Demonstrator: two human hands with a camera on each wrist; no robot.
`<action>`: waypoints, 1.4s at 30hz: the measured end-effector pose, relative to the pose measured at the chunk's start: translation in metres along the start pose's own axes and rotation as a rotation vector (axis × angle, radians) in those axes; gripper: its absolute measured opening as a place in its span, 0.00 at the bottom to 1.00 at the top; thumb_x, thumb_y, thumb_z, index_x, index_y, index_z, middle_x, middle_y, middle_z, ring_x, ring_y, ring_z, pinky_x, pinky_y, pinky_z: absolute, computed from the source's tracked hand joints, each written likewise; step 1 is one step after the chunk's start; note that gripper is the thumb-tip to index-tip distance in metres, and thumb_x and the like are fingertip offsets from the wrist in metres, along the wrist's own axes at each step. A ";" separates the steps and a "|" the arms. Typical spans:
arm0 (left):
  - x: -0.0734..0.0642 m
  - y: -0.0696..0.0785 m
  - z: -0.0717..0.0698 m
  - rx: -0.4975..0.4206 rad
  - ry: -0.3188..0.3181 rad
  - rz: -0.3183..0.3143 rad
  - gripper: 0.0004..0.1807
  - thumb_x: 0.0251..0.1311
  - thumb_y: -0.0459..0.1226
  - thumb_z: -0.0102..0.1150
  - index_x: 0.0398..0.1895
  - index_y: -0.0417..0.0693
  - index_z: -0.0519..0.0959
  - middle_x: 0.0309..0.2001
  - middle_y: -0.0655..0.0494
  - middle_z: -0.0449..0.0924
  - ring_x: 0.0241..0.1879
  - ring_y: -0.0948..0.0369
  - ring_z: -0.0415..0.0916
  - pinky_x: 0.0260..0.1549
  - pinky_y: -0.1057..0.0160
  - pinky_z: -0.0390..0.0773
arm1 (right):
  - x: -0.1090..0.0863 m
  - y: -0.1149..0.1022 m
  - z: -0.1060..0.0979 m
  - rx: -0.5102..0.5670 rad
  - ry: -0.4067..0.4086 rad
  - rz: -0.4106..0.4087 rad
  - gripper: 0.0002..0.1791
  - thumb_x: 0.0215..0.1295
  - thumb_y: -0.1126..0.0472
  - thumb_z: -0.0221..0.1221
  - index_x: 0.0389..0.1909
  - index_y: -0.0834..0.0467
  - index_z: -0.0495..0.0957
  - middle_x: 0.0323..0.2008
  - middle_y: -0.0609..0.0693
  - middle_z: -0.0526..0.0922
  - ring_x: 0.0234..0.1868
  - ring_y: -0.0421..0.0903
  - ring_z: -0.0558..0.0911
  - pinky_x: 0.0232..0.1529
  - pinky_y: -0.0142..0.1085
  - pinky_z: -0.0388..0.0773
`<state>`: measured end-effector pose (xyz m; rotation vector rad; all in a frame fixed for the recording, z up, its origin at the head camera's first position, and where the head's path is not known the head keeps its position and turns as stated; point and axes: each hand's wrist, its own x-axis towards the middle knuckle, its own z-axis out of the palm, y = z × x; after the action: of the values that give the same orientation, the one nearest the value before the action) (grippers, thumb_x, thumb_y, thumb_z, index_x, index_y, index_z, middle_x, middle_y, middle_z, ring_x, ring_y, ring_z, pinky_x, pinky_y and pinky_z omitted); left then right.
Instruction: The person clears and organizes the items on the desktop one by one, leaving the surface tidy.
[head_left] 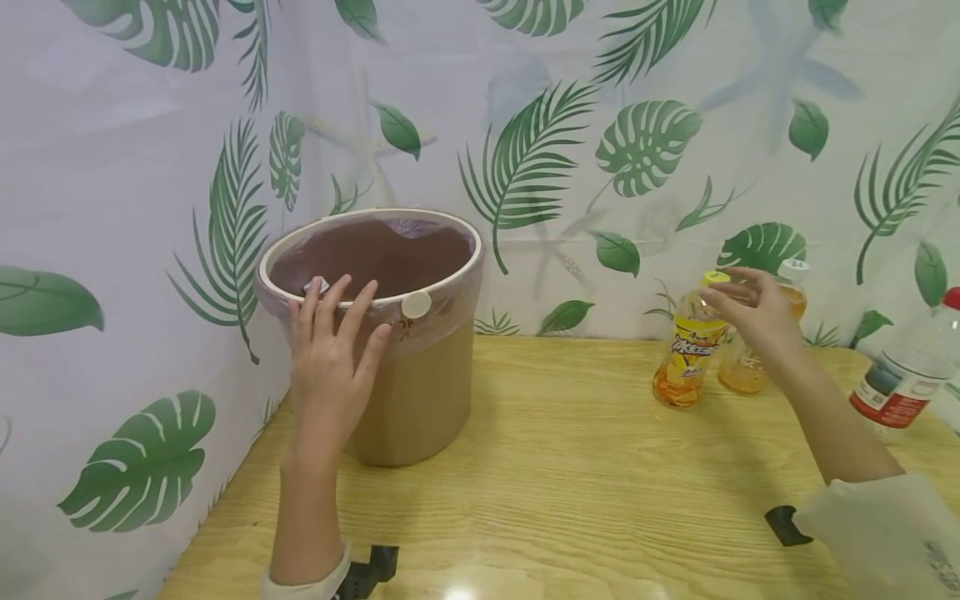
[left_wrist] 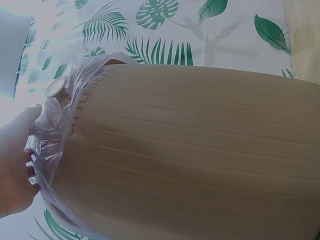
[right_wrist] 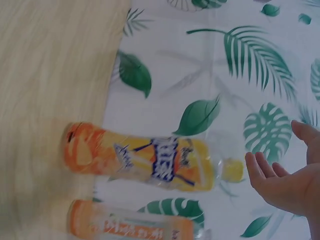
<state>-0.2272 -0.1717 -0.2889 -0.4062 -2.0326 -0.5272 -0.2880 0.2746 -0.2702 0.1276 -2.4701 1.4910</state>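
Observation:
A brown trash bin lined with a thin clear plastic bag stands upright at the left. My left hand is at the near side of its rim, fingers spread and extended up to the edge. At the right, my right hand hovers by the yellow cap of a drink bottle with a yellow label and orange contents. In the right wrist view, that hand's fingers are apart from the cap. Partly hidden behind the hand is a second bottle with a white cap.
A larger clear bottle with a red cap and a red-and-blue label stands at the far right. Leaf-patterned cloth borders the wooden table at the back and left. A small white piece shows at the bin's rim.

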 end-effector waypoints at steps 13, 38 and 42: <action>0.000 -0.003 0.000 0.010 -0.012 0.002 0.30 0.68 0.57 0.33 0.62 0.50 0.69 0.63 0.46 0.60 0.68 0.51 0.43 0.65 0.51 0.36 | 0.008 0.051 -0.006 -0.172 0.069 0.061 0.48 0.62 0.44 0.54 0.67 0.70 0.39 0.63 0.74 0.49 0.62 0.71 0.53 0.55 0.63 0.58; 0.002 -0.004 -0.001 0.019 -0.019 0.002 0.30 0.67 0.57 0.32 0.61 0.49 0.70 0.63 0.45 0.61 0.68 0.50 0.43 0.65 0.51 0.36 | 0.027 0.072 0.021 -0.269 0.094 0.032 0.52 0.60 0.46 0.57 0.68 0.70 0.36 0.60 0.77 0.51 0.57 0.75 0.57 0.53 0.64 0.59; 0.002 -0.005 -0.002 0.023 -0.020 0.002 0.30 0.68 0.57 0.32 0.61 0.50 0.69 0.63 0.46 0.61 0.68 0.51 0.43 0.65 0.51 0.36 | 0.026 0.070 0.022 -0.269 0.087 0.039 0.51 0.61 0.46 0.57 0.68 0.70 0.36 0.60 0.77 0.52 0.57 0.74 0.58 0.53 0.63 0.60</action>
<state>-0.2291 -0.1763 -0.2876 -0.4011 -2.0553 -0.4997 -0.3313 0.2898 -0.3334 -0.0347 -2.5853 1.1366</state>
